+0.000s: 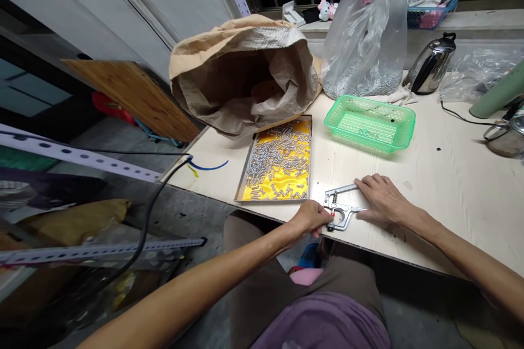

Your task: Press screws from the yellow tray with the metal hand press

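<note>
A silver hand-press tool (344,217) lies at the table's front edge, its two handles pointing right. My right hand (382,199) rests around the handle ends, fingers at the upper handle and thumb by the lower one. At the tool's left end, my left hand (311,217) is closed in a pinch near a small red part and a black knob; what the fingertips hold is too small to make out. Just behind my left hand sits a shallow tray (310,161) with a yellow lining and many small silver screw-like pieces (266,161).
A green plastic basket (370,139) stands behind the tool. Farther back are a large open paper sack (245,84), a clear bag of metal pieces (364,60) and a steel kettle (434,62). Cables (149,207) hang over the table's left edge.
</note>
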{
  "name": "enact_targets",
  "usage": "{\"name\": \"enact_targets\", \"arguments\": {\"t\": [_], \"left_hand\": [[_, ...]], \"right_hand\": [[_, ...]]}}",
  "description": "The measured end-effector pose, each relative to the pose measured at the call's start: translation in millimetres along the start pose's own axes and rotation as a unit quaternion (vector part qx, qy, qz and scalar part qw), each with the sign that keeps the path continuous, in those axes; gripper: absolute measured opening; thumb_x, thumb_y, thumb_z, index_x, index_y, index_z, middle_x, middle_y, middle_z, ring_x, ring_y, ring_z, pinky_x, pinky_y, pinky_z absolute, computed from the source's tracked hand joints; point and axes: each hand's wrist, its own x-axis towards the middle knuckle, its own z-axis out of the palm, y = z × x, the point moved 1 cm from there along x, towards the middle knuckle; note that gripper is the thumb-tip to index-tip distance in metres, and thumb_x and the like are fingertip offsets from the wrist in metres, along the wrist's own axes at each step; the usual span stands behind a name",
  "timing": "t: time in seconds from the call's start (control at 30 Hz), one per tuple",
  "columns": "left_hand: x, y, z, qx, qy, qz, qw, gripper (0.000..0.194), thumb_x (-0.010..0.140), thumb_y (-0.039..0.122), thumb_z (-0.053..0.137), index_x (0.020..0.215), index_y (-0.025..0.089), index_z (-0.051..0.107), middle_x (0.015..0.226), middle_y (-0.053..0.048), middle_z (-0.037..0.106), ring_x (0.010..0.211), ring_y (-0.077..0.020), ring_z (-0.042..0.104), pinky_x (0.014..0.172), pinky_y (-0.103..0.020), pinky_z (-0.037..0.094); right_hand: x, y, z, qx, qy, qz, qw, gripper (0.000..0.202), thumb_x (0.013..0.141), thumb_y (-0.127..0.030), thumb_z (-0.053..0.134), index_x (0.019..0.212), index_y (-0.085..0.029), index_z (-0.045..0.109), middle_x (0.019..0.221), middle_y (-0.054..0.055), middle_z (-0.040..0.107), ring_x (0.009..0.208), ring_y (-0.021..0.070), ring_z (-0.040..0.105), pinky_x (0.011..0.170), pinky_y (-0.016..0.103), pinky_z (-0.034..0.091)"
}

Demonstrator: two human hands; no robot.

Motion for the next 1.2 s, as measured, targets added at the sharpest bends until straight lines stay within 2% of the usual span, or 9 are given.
{"name": "enact_targets", "arguments": {"t": [0.07,0.13,0.27,0.33,0.43,0.7,0.93,1.07,1.2], "left_hand": [[-2.0,-5.5,0.1,0.030,0.009,0.014,0.999,0.027,0.082,0.026,0.057,0.057,0.015,0.052,0.039,0.005,0.045,0.036,-0.0096,0.045,0.043,-0.021,0.037],[-8.4,-8.9,1.1,0.114,0.064,0.081,0.988,0.027,0.085,0.028,0.054,0.063,0.014,0.056,0.052,0.001,0.055,0.047,-0.0120,0.053,0.051,-0.023,0.042],[-21.4,-2.2,11.2,0.336,0.207,0.276,0.876,0.017,0.087,0.027,0.054,0.094,0.014,0.061,0.102,-0.009,0.062,0.094,-0.0216,0.059,0.077,-0.031,0.048],[-18.8,6.3,18.9,0.406,0.214,0.329,0.825,0.036,0.082,0.028,0.063,0.113,0.014,0.054,0.124,-0.013,0.054,0.113,-0.0268,0.050,0.089,-0.037,0.046],[-6.2,19.3,27.5,0.446,0.199,0.373,0.789,0.068,0.074,0.029,0.072,0.130,0.009,0.038,0.138,-0.018,0.042,0.126,-0.0317,0.039,0.102,-0.042,0.038],[1.2,34.4,33.9,0.483,0.140,0.339,0.795,0.042,0.081,0.021,0.057,0.119,0.008,0.044,0.114,-0.014,0.055,0.107,-0.0279,0.048,0.090,-0.040,0.044],[-0.6,36.5,34.9,0.511,0.113,0.339,0.782,0.018,0.088,0.015,0.045,0.103,0.011,0.054,0.104,-0.012,0.059,0.104,-0.0252,0.050,0.090,-0.038,0.043],[5.7,34.4,35.1,0.510,0.106,0.354,0.776,0.018,0.089,0.013,0.042,0.099,0.012,0.057,0.102,-0.011,0.061,0.105,-0.0253,0.051,0.089,-0.037,0.044],[9.1,30.4,30.2,0.458,0.140,0.389,0.787,0.035,0.085,0.019,0.056,0.117,0.007,0.052,0.122,-0.016,0.056,0.115,-0.0267,0.050,0.097,-0.038,0.042]], "right_hand": [[-2.2,0.6,3.4,0.009,0.016,-0.004,1.000,0.064,0.070,-0.048,0.073,0.119,-0.014,0.053,0.110,0.014,0.058,0.098,0.0276,0.050,0.083,0.039,0.041],[-4.6,0.9,7.9,0.017,0.032,-0.005,0.999,0.059,0.071,-0.046,0.073,0.116,-0.014,0.054,0.107,0.013,0.059,0.095,0.0265,0.050,0.079,0.037,0.042],[-10.5,-2.4,14.4,0.014,0.080,-0.010,0.997,0.057,0.072,-0.041,0.073,0.116,-0.011,0.053,0.102,0.013,0.059,0.091,0.0262,0.050,0.075,0.036,0.044],[-13.5,-6.4,14.3,0.004,0.109,-0.013,0.994,0.056,0.073,-0.038,0.072,0.117,-0.010,0.051,0.102,0.013,0.058,0.091,0.0264,0.050,0.075,0.037,0.044],[-16.0,-13.4,12.4,-0.011,0.142,-0.019,0.990,0.052,0.076,-0.033,0.069,0.119,-0.012,0.049,0.102,0.013,0.058,0.092,0.0270,0.049,0.076,0.038,0.044],[-13.8,-22.9,13.9,-0.019,0.094,-0.009,0.995,0.056,0.066,-0.018,0.076,0.115,-0.005,0.052,0.099,0.014,0.059,0.089,0.0262,0.051,0.078,0.036,0.047],[-22.5,-24.8,16.0,0.004,0.051,0.030,0.998,0.012,0.086,-0.027,0.060,0.092,-0.017,0.059,0.083,0.006,0.059,0.083,0.0203,0.055,0.062,0.028,0.042],[-21.1,-24.2,18.9,0.011,0.036,0.046,0.998,0.017,0.092,-0.032,0.050,0.091,-0.019,0.061,0.077,0.005,0.059,0.078,0.0180,0.056,0.060,0.026,0.041],[-20.7,-16.0,17.5,0.010,0.072,0.039,0.997,0.037,0.086,-0.041,0.059,0.113,-0.016,0.057,0.091,0.010,0.061,0.087,0.0231,0.056,0.069,0.032,0.047]]}}
